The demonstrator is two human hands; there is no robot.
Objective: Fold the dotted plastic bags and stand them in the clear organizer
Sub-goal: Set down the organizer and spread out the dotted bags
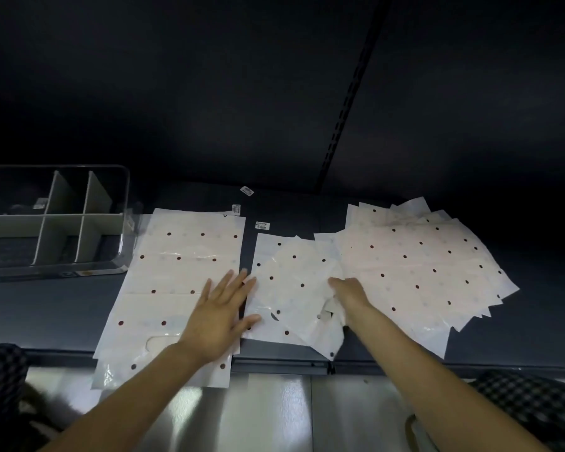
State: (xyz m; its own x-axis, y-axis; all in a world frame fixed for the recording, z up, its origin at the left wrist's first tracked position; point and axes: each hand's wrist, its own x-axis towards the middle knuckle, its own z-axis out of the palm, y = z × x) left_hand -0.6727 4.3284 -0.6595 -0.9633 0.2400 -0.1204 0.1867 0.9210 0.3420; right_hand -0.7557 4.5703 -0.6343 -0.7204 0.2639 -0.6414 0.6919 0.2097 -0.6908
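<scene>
- Pressing down flat, the left hand (216, 324) lies with fingers spread and straight across the right edge of the long dotted bag (180, 275), thumb reaching over onto the middle bag (291, 288).
- That long dotted bag is laid out lengthwise on the dark desk (46, 308), its near end hanging just past the desk's front edge, handle cut-out visible by the left wrist.
- Over to the right hand (351, 293): it's on the middle bag's right side, knuckles up, fingers bent down into the crumpled plastic; whether they actually pinch it I cannot tell.
- The middle bag is rumpled and skewed, one corner poking off the front of the desk.
- Further right, a loose pile of dotted bags (418, 269) sits fanned out, overlapping the middle bag's right edge.
- At far left, the clear organizer (121, 197) stands on the desk with pale dividers (62, 223) splitting it into compartments; its corner is just beside the long bag's top left corner.
- Three small barcode labels (262, 226) are on the desk beyond the bags.
- Checked fabric (0, 380) shows at both lower corners.
</scene>
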